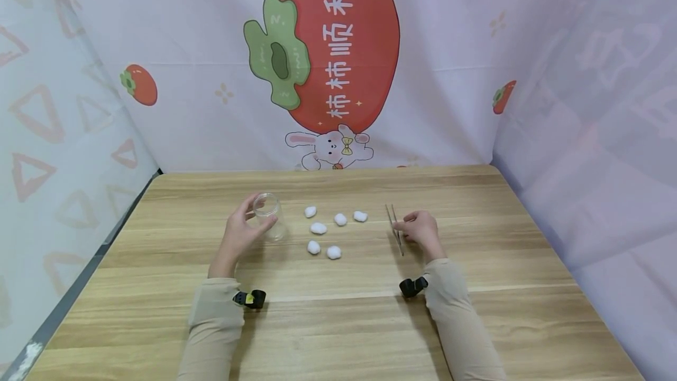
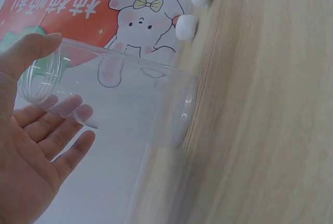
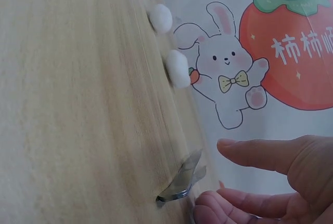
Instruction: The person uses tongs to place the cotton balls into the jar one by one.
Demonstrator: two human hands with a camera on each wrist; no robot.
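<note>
Six white balls (image 1: 318, 228) lie loose on the desk (image 1: 328, 334), between a clear jar (image 2: 127, 91) toward their 9 o'clock and thin tweezers (image 3: 181, 177) toward their 3 o'clock. The left hand (image 1: 243, 229) holds the jar from 8 o'clock, thumb across the near side just by the mouth and fingers behind the far side, bent partway with the jar between them; the base appears to meet the desk. The right hand (image 1: 421, 229) is at the tweezers' 3 o'clock, its thumb well apart from its fingers, gripping nothing; the fingers are right beside the tweezers, though I cannot tell whether they touch. The tweezers' tips point toward 11 o'clock, the joined end toward 5. The likeliest trouble is that high hold on the jar: a sideways pull at the mouth could tip it, and a fall toward 3 o'clock could scatter the nearest balls. Its smooth wall may also slip if thumb and fingers press unevenly. Across the desk, the tweezers could skid or spin if a finger catches only one arm, since they are thin and lie low.
</note>
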